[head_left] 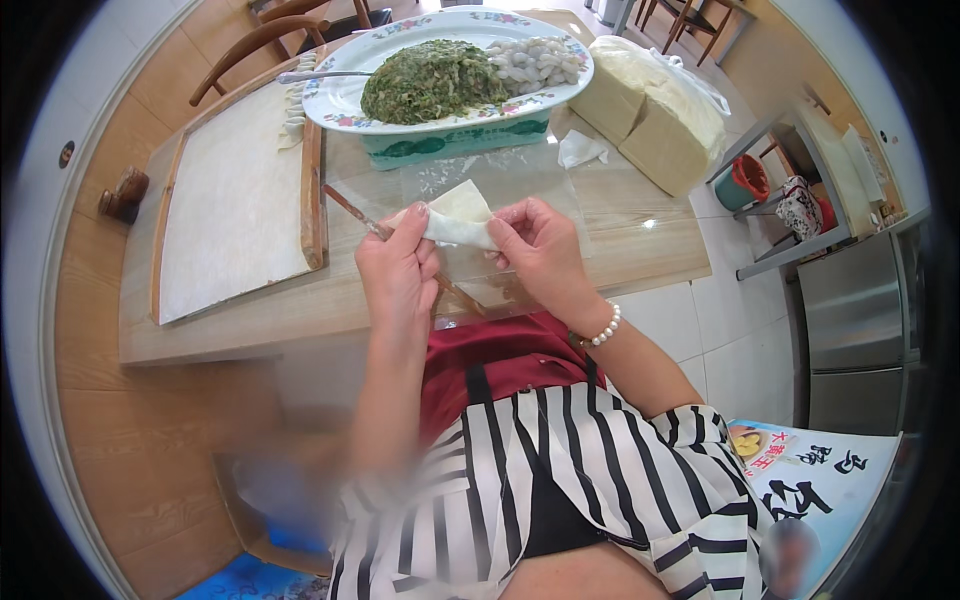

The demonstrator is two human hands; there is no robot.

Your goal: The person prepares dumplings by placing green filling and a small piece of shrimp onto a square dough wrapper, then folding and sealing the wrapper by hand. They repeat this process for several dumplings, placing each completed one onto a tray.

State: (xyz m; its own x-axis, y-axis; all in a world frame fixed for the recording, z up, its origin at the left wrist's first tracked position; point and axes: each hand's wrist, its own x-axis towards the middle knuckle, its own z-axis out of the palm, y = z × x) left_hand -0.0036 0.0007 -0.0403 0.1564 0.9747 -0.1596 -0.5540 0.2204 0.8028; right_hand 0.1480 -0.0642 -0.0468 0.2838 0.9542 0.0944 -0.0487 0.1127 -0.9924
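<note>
A thin dough wrapper (463, 204) is stretched between both hands over the table. Its near side is folded into a white roll, while a pale corner stands up behind. My left hand (397, 274) pinches the left end and also holds a thin wooden stick (346, 202), which slants down through the fist. At the other end, my right hand (546, 251) grips the wrapper between thumb and fingers. Any filling inside the fold is hidden. Beyond the hands, a floral oval plate (330, 109) bears a green chopped filling (435, 84), peeled shrimp (536, 64) and a metal utensil handle (319, 76).
The plate rests on a green-and-white box (457, 142). Thick stacks of wrappers (671, 142) stand at right, partly under plastic, near a crumpled white scrap (581, 150). At left lies a wood-framed tray (232, 206) with several folded dumplings (292, 112) along its far right edge.
</note>
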